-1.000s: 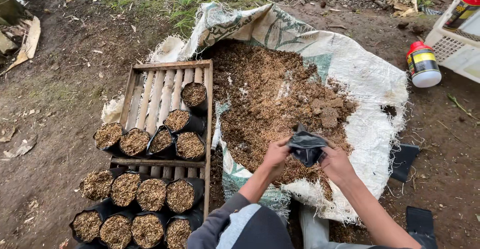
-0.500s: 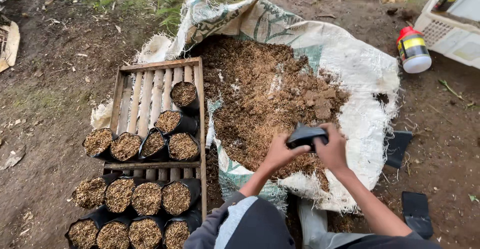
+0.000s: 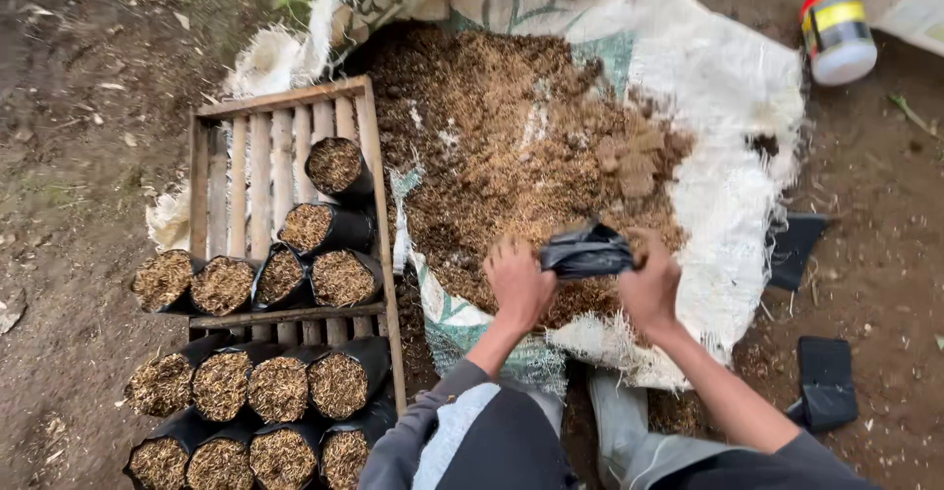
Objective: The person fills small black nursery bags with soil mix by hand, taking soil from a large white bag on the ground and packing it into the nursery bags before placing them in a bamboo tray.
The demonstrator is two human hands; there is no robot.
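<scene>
Sitting between both hands [image 3: 585, 284], a black bag [image 3: 587, 251].

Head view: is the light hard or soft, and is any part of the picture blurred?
Head view: soft, even daylight, no hard shadows and no glare; the left hand, right hand and the black bag between them look slightly smeared by motion, while the wooden crate and filled bags look sharp.

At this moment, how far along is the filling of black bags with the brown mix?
Done: over a dozen filled black plastic bags stand on the slatted wooden crate and beside it. In hand: both hands, left and right, hold a limp black bag over the brown mix. Left: much mix, spare flat bags.
</scene>
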